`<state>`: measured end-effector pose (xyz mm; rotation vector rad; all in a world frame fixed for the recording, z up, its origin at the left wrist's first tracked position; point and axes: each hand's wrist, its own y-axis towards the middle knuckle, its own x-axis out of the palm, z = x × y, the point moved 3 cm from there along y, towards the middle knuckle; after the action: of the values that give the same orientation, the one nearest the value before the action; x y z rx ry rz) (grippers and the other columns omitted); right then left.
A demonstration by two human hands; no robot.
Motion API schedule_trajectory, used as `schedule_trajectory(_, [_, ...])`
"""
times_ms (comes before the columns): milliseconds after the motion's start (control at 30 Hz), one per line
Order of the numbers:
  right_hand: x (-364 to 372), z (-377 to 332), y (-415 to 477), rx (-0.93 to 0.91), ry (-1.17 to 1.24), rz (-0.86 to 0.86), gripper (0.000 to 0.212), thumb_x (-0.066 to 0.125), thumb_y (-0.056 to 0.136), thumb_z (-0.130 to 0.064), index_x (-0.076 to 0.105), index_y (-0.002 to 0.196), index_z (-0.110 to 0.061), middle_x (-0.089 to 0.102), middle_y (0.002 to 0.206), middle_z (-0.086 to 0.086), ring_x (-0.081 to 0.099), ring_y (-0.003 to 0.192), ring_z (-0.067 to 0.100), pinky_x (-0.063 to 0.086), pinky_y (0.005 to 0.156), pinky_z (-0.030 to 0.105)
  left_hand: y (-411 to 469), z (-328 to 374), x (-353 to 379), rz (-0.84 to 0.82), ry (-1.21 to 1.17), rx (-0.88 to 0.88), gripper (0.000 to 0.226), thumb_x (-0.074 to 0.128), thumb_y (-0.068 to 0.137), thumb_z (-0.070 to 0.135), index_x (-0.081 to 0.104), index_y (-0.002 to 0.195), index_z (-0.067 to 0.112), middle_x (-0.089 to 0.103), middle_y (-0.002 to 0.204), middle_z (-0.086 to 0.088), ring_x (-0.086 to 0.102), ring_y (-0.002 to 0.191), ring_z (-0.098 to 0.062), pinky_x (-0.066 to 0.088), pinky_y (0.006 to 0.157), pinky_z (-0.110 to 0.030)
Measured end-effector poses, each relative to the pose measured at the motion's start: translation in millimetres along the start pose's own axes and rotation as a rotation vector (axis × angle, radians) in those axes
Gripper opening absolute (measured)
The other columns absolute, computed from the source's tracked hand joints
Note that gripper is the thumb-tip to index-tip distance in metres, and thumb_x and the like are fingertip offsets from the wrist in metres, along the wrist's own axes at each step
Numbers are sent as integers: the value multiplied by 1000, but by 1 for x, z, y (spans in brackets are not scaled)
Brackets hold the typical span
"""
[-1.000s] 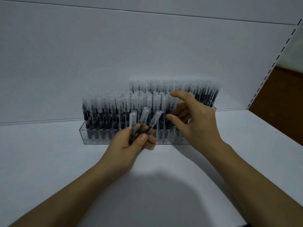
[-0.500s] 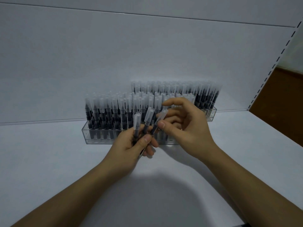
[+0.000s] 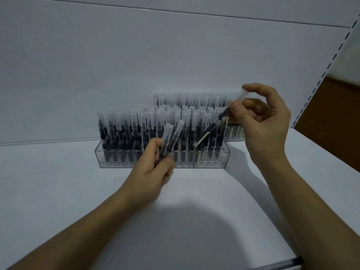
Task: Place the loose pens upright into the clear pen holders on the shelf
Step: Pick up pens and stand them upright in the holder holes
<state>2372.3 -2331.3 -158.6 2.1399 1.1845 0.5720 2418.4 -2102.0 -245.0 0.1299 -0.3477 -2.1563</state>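
A person's right hand is holding one pen over the front pen holder on a white shelf. The grip is narrow: thumb and forefinger are pinching the barrel just below the clear cap, and the other fingers are hanging loosely curled behind. The pen is lying at a slant, not upright. Its long axis is running from the capped end, high and to the right by the fingertips, down and to the left to its pale lower end, which is hanging just above the standing pens near the right part of the front holder. Whether that end is touching them cannot be told.

The left hand is gripping two more pens in a closed fist, caps up and tilted to the right, in front of the holder's middle. A second, rear holder is standing behind and to the right, partly hidden by the right hand.

Both holders are looking close to full. The right hand is the nearer one to any free slot, and the move ahead is likely turning on swinging the capped end up over the lower end until the pen is standing straight above a gap.
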Motion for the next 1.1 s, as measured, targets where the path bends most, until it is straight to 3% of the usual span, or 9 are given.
schedule_trajectory(100, [-5, 0, 2, -40, -80, 12, 35, 74, 92, -2, 57, 123, -7, 62, 84, 32, 68, 73, 43, 63, 75, 53, -2, 4, -1, -22, -14, -37, 4, 41, 91, 14, 42, 95, 16, 43, 71, -10, 30, 52, -15, 26, 47, -27])
schedule_trajectory(267, [-10, 3, 5, -71, -184, -27, 30, 76, 91, -7, 59, 116, -10, 68, 88, 15, 71, 80, 31, 60, 74, 56, -2, 4, 1, -9, 4, 9, 9, 42, 96, 15, 46, 90, 21, 49, 74, -8, 34, 52, -19, 28, 50, -35])
schedule_trajectory(400, [-11, 4, 6, -85, -224, -33, 30, 77, 91, -7, 61, 115, -12, 69, 89, 15, 72, 81, 30, 61, 76, 53, -3, 5, 1, -14, 85, 45, 15, 43, 98, 17, 53, 91, 25, 58, 81, -12, 40, 55, -28, 37, 58, -43])
schedule_trajectory(533, [-9, 6, 3, -84, -232, -62, 30, 78, 90, -8, 62, 115, -14, 70, 89, 12, 73, 83, 27, 61, 78, 52, -3, 8, 1, -14, 178, 46, 14, 45, 101, 18, 58, 103, 22, 65, 86, -14, 51, 62, -31, 45, 60, -38])
schedule_trajectory(667, [-5, 6, 1, -119, -281, -114, 30, 79, 90, -12, 63, 114, -21, 69, 87, 2, 72, 82, 22, 62, 79, 42, -3, 11, 0, 9, 252, 33, 16, 45, 103, 2, 59, 103, 11, 68, 83, -11, 61, 66, -22, 51, 62, -28])
schedule_trajectory(867, [2, 9, -3, -175, -367, -197, 31, 81, 88, -12, 65, 113, -21, 67, 86, -7, 69, 78, 12, 57, 77, 23, -3, 12, 1, 27, 222, -9, 14, 54, 99, 1, 62, 102, 12, 66, 72, -2, 64, 69, -17, 56, 67, -27])
schedule_trajectory(1100, [5, 10, -6, -234, -442, -230, 31, 84, 85, -10, 68, 112, -12, 68, 86, 0, 70, 79, 13, 60, 76, 24, -3, 13, 1, 52, 204, -5, 17, 54, 99, 0, 62, 102, 15, 67, 74, -4, 67, 71, -22, 59, 70, -32])
